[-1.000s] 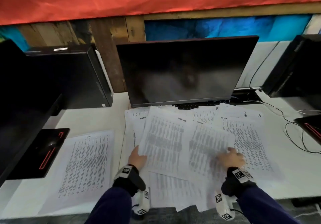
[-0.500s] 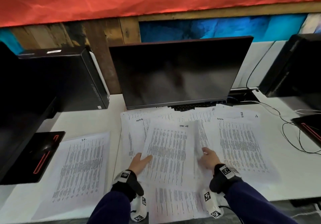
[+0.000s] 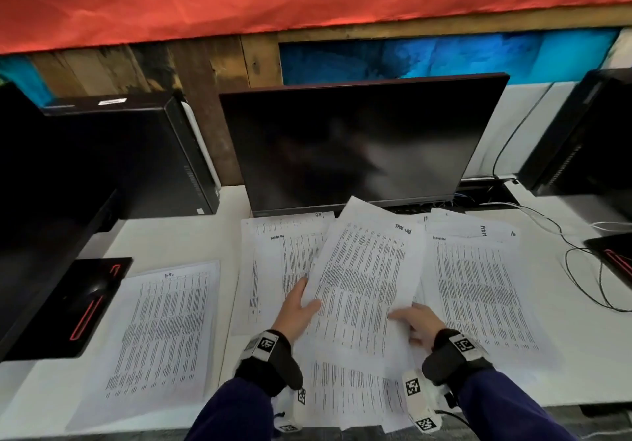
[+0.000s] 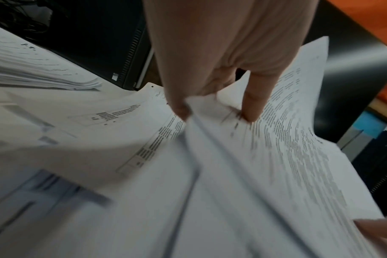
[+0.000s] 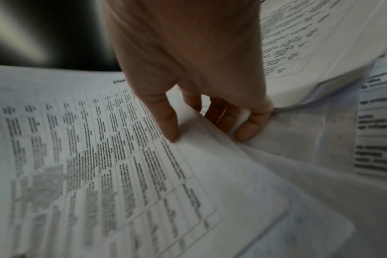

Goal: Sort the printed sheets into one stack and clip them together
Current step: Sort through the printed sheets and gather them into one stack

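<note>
Printed sheets with dense tables lie spread over the white table [image 3: 178, 235]. Both hands hold one bundle of sheets [image 3: 362, 276] raised a little and tilted, its top corner near the monitor. My left hand [image 3: 301, 307] pinches the bundle's left edge [image 4: 276, 139], thumb on top and fingers [image 4: 179, 110] underneath. My right hand [image 3: 413, 324] grips the bundle's lower right corner [image 5: 99, 157], thumb on the printed face and fingers [image 5: 247, 132] below. A separate pile [image 3: 164, 331] lies at the left. More sheets [image 3: 478, 297] lie at the right. No clip is in view.
A dark monitor [image 3: 362, 139] stands just behind the papers. A black computer tower [image 3: 136, 153] and a black mouse pad with a mouse [image 3: 92, 303] are at the left. Another tower [image 3: 581, 132] and loose cables [image 3: 588, 269] are at the right. Some sheets [image 3: 352, 396] overhang the front edge.
My right hand slid left, drawing sheets together over the middle. Both hands, flat on the papers before, now grip a gathered bundle, lifted and turned clockwise.
</note>
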`<state>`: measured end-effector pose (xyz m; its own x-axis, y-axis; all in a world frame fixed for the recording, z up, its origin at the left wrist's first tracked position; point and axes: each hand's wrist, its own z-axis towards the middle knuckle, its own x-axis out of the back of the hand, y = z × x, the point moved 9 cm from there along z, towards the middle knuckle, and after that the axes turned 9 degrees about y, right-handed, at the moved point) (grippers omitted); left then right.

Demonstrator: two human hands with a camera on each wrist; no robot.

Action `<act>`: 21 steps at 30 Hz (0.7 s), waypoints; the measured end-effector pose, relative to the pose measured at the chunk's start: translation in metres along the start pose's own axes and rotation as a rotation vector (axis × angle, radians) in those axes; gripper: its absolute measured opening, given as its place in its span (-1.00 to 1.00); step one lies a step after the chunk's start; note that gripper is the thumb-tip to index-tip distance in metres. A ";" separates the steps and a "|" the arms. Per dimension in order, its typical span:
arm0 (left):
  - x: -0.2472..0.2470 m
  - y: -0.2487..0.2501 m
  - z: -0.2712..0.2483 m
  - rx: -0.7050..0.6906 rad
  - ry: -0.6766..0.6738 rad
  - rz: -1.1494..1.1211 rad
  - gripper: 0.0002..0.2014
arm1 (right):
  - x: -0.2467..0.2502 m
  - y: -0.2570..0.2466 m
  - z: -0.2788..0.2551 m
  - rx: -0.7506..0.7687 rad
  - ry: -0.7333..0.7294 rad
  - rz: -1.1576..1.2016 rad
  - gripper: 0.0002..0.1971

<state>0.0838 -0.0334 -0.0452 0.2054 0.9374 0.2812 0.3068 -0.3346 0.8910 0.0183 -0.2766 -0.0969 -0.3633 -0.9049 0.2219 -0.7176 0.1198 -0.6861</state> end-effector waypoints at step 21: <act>0.070 -0.075 0.050 0.386 0.249 0.069 -0.70 | -0.058 -0.034 -0.009 0.188 0.232 -0.098 -0.61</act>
<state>0.1213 0.0520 -0.1100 0.0227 0.8906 0.4543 0.6336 -0.3643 0.6825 0.0585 -0.2245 -0.0797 -0.4395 -0.7885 0.4302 -0.6409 -0.0603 -0.7652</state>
